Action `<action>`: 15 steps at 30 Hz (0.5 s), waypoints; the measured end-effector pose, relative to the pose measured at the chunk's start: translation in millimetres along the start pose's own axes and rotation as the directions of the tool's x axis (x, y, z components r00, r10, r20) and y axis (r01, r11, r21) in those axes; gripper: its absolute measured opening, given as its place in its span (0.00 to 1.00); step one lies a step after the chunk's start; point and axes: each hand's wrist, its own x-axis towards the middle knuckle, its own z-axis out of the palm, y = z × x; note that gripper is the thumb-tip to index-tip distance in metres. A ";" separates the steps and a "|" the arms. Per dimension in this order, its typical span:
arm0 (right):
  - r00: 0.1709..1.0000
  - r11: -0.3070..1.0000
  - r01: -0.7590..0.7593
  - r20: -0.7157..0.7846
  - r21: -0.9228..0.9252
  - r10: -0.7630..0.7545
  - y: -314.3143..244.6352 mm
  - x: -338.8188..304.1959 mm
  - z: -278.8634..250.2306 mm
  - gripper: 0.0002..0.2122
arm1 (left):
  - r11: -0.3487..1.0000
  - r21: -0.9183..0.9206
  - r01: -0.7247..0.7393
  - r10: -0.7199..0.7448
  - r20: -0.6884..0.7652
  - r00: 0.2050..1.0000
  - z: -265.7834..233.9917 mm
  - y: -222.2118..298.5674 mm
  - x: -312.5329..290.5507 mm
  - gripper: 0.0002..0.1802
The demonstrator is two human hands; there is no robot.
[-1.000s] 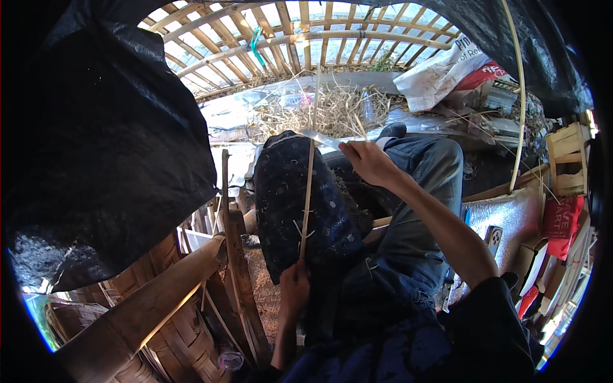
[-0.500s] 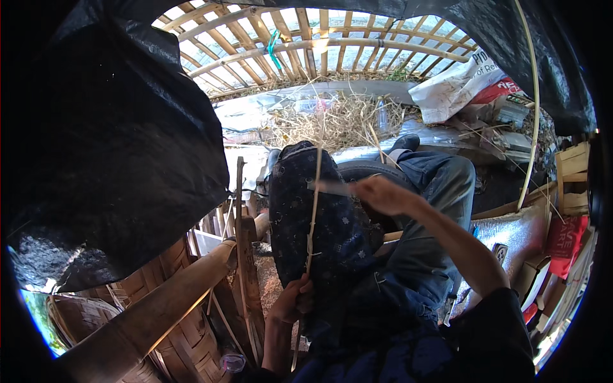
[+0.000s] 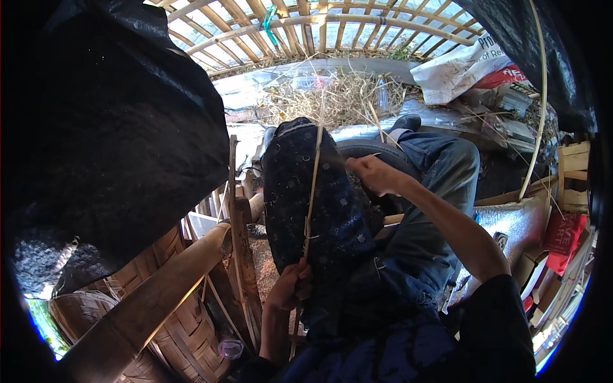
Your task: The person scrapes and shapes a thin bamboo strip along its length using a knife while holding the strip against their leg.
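Thin bamboo strip (image 3: 311,191), upright across a dark patterned cloth (image 3: 306,198) over the knee. Left hand (image 3: 290,287) clamped on its lower end; right hand (image 3: 373,173) pinched together near its upper part, the grip blurred. Woven baskets (image 3: 172,319) lower left, straw (image 3: 338,96) beyond, black sheet (image 3: 108,127) blocking the left.

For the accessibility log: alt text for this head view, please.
The left hand grips a thin bamboo strip lying along a dark patterned cloth over the knee, while the right hand holds something blurred beside it. Woven baskets stand lower left.
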 end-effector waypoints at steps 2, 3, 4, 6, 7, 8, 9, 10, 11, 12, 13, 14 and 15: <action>0.997 0.994 0.016 0.072 -0.107 -0.008 -5.7 -16.1 23.4 0.23 | 1.000 0.013 -0.004 0.004 -0.004 1.000 0.6 2.5 1.9 0.21; 0.988 0.975 0.045 0.155 -0.217 -0.011 -5.1 -25.0 34.4 0.23 | 0.999 0.026 -0.024 0.025 -0.040 0.999 1.0 1.7 1.2 0.21; 0.988 0.974 0.051 0.156 -0.222 -0.016 -0.8 -29.0 35.3 0.23 | 0.998 0.039 -0.051 0.053 -0.074 0.996 2.8 2.1 3.0 0.21; 0.961 0.907 0.264 0.170 -0.327 -0.218 3.5 -34.6 36.4 0.22 | 0.997 0.048 -0.067 0.070 -0.063 0.996 2.8 -2.1 6.3 0.21; 0.970 0.918 0.206 0.196 -0.339 -0.145 -4.3 -42.6 35.7 0.21 | 0.995 0.058 -0.075 0.078 -0.054 0.995 1.0 -3.7 5.6 0.20; 0.970 0.919 0.208 0.194 -0.336 -0.148 -6.8 -41.7 34.1 0.21 | 0.995 0.063 -0.076 0.079 -0.054 0.995 -0.6 -3.2 3.6 0.20; 0.962 0.916 0.255 0.177 -0.310 -0.208 -9.9 -40.0 27.4 0.22 | 0.995 0.064 -0.072 0.075 -0.041 0.996 -0.7 -2.3 2.3 0.20; 0.948 0.908 0.307 0.169 -0.285 -0.268 -13.5 -35.4 19.7 0.22 | 0.996 0.058 -0.074 0.076 -0.034 0.997 -0.5 -2.7 1.2 0.20; 0.947 0.906 0.312 0.173 -0.286 -0.271 -17.3 -27.1 9.7 0.22 | 0.995 0.057 -0.079 0.081 -0.036 0.996 -1.3 -3.6 1.3 0.20; 0.937 0.891 0.347 0.077 -0.292 -0.340 -21.5 -15.0 -1.0 0.22 | 0.996 0.048 -0.076 0.078 -0.034 0.996 -3.3 -4.1 1.7 0.20; 0.915 0.877 0.376 -0.028 -0.299 -0.402 -23.2 -7.0 -7.1 0.23 | 0.997 0.044 -0.069 0.070 -0.029 0.997 -4.8 -3.4 1.4 0.20; 0.914 0.877 0.378 -0.030 -0.298 -0.404 -22.1 0.3 -7.4 0.23 | 0.996 0.047 -0.069 0.071 -0.029 0.997 -4.5 -4.0 1.2 0.20; 0.894 0.861 0.383 -0.102 -0.334 -0.437 -22.0 8.3 -6.6 0.23 | 0.990 0.096 -0.103 0.107 -0.033 0.994 -2.6 -4.8 3.1 0.21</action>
